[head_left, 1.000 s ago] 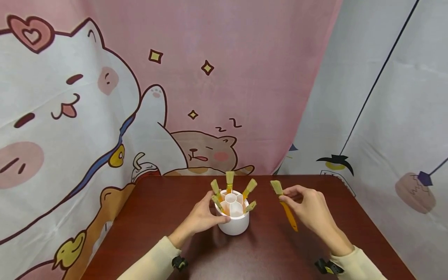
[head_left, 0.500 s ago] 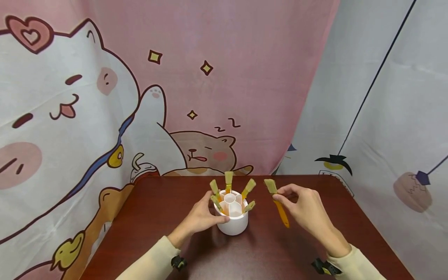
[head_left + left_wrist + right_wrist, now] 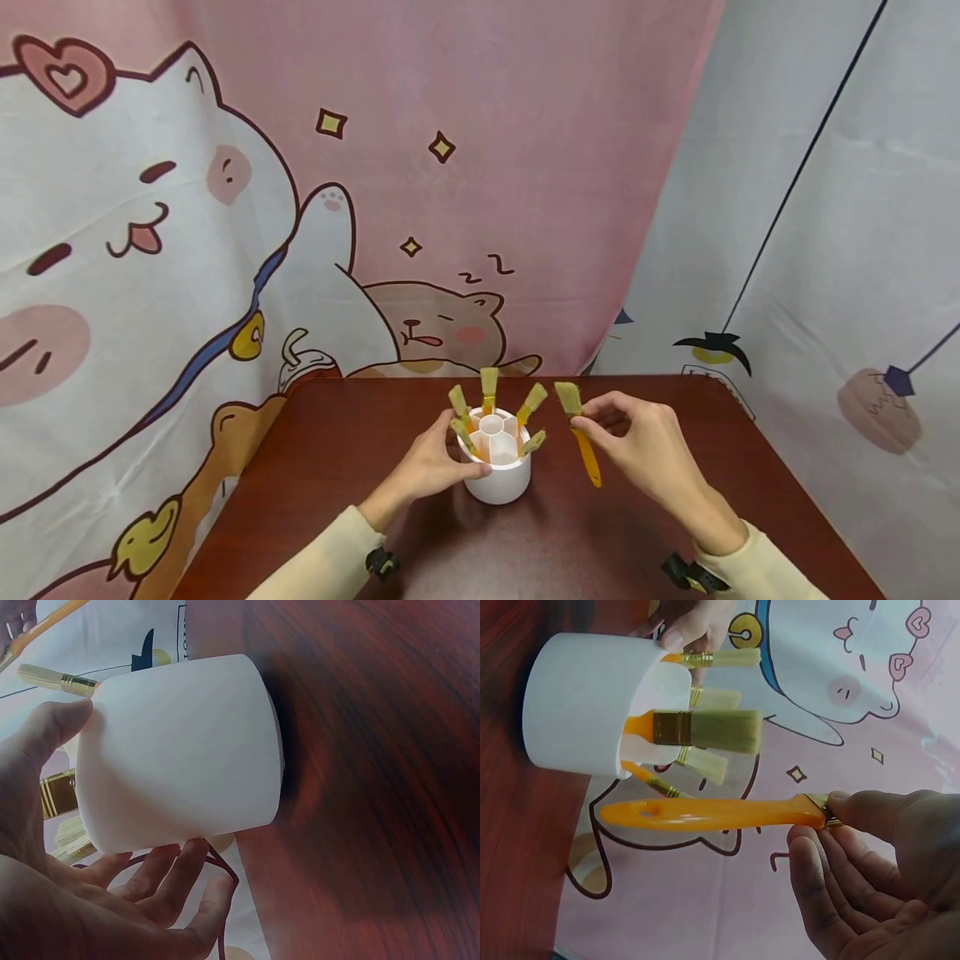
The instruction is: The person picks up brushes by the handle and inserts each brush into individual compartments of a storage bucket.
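A white round holder [image 3: 501, 483] with inner compartments stands on the table, several paintbrushes [image 3: 489, 382] leaning outward in it with bristles up. My left hand [image 3: 435, 460] grips the holder from its left side, the thumb at the front rim and the fingers around the back. To the right of the holder, my right hand [image 3: 637, 429] pinches another paintbrush [image 3: 587, 454] near its metal collar between thumb and fingers. That brush has its bristles up and its orange handle [image 3: 705, 814] hanging down, apart from the holder. In the left wrist view the holder's wall [image 3: 180, 750] fills the middle.
The dark red wooden table [image 3: 337, 425] carries the holder. Behind it hangs a pink and white cloth [image 3: 540, 208] printed with cartoon animals, close to the table's far edge. Another pale cloth [image 3: 825, 275] hangs along the right side.
My right hand has moved left toward the holder with the paintbrush, whose handle now hangs steeper. The left hand keeps its grip on the holder, which stays in place.
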The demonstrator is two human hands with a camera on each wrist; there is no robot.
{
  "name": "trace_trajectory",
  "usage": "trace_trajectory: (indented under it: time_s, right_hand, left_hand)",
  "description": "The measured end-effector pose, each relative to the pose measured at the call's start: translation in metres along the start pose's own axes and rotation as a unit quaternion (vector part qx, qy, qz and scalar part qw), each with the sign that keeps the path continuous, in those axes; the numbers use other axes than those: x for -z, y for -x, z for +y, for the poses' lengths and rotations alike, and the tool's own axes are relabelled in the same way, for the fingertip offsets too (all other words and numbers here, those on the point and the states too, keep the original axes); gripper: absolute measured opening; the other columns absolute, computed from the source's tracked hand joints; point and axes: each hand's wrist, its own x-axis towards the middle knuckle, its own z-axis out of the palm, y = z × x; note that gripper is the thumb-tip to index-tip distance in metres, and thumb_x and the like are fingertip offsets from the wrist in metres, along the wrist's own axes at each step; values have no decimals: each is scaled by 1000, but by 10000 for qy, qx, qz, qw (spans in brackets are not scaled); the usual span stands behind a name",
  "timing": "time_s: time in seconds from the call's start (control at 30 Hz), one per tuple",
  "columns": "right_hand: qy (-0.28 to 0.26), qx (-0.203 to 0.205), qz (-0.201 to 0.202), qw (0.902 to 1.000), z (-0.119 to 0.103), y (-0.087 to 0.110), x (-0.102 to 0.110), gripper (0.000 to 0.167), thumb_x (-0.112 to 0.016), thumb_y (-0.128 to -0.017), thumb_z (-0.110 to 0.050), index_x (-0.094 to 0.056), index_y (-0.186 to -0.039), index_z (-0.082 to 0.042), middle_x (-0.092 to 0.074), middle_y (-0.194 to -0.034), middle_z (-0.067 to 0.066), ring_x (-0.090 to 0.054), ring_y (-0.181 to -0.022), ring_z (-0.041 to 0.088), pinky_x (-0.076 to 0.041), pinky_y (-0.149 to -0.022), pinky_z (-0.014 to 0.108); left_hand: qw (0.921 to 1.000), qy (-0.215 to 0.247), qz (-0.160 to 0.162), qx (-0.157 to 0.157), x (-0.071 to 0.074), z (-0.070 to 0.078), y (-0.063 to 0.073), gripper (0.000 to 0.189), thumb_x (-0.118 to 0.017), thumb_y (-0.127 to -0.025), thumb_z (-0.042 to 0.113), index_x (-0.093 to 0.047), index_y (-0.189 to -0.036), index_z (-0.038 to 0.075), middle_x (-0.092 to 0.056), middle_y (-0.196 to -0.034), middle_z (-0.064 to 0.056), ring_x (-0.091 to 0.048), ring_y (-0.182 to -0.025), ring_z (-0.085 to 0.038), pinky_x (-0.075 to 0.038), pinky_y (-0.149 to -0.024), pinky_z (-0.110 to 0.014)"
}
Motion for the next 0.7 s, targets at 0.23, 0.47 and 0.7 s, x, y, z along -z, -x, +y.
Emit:
trace_trajectory:
  time_s: [0.23, 0.47, 0.7]
  right_hand:
    - [-193, 271, -18, 9994, -10, 1, -4, 20, -102, -92, -17, -84, -99, -22, -84, -86, -12, -75, -71, -3, -60, -65, 18]
    - [-447, 412, -161, 9980, -19, 1, -10, 21, -102, -92, -15, -83, -99, -23, -84, -86, -13, -75, -70, -5, -62, -66, 19]
    - [-764, 720, -191, 9943, -27, -2, -18, 22, -101, -91, -10, -84, -101, -20, -85, -89, -10, -76, -73, -3, -64, -68, 19]
  left_hand:
    - [10000, 59, 19, -19, 0, -1, 0, 101, -103, -85, 40, -50, -166, 14, -80, -143, -15, -78, -129, -30, -64, -106, -56]
    - [10000, 57, 37, -41, -2, -2, 1, 102, -104, -85, 40, -49, -167, 14, -80, -143, -15, -78, -130, -29, -64, -107, -57]
    - [9999, 90, 74, -23, -1, 2, 3, 106, -104, -85, 40, -47, -170, 13, -79, -148, -15, -76, -137, -33, -63, -111, -60]
